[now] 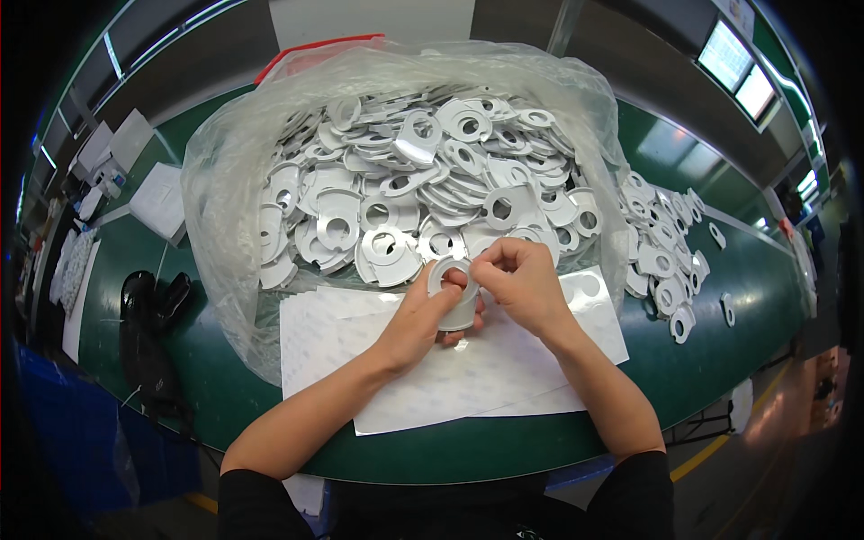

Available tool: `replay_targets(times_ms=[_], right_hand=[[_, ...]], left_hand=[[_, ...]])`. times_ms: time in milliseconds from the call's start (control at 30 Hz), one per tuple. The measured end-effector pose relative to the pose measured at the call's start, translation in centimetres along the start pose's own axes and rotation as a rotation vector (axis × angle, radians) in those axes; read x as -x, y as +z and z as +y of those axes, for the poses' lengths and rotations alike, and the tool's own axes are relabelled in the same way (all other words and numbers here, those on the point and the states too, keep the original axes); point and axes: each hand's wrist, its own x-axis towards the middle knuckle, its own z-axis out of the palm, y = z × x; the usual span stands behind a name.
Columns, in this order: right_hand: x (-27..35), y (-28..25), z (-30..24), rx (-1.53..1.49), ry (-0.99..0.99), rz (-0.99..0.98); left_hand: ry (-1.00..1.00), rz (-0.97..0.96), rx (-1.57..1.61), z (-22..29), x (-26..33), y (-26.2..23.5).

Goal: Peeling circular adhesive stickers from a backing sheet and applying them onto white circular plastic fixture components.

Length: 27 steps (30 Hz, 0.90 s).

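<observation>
In front of me, my left hand [421, 315] grips a white plastic ring-shaped part [461, 315], its thumb reaching over the round hole. The thumb and fingers of my right hand [522, 281] are pinched together at the part's upper right edge; whether something thin sits in that pinch is too small to make out. Beneath both hands lie overlapping white sheets [414, 400]. Just beyond them, a large heap of similar white plastic parts [432, 180] fills a clear plastic bag [220, 198] with its mouth spread wide.
More white parts [661, 243] lie loose on the green table [540, 454] to the right of the bag. At the left are a black object [144, 342] with a strap and a white stack [160, 200]. A red edge [315, 52] shows behind the bag.
</observation>
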Motion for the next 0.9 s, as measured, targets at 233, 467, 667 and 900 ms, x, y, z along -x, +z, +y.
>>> replay_targets(times_ms=[233,467,667,900], right_hand=[[-0.1,-0.1,0.5,0.359,-0.147,0.15],[0.9,0.9,0.2,0.772,-0.24,0.284],[1.6,0.6,-1.0,0.972,-0.306,0.181],[1.4,-1.7,-1.7,0.75,-0.28,-0.055]], left_hand=[[-0.06,-0.11,0.007,-0.2,0.1,-0.5],[-0.077,-0.147,-0.062,0.4,0.1,0.0],[-0.119,-0.122,-0.055,0.6,0.1,-0.3],[-0.155,-0.118,0.051,0.5,-0.4,-0.2]])
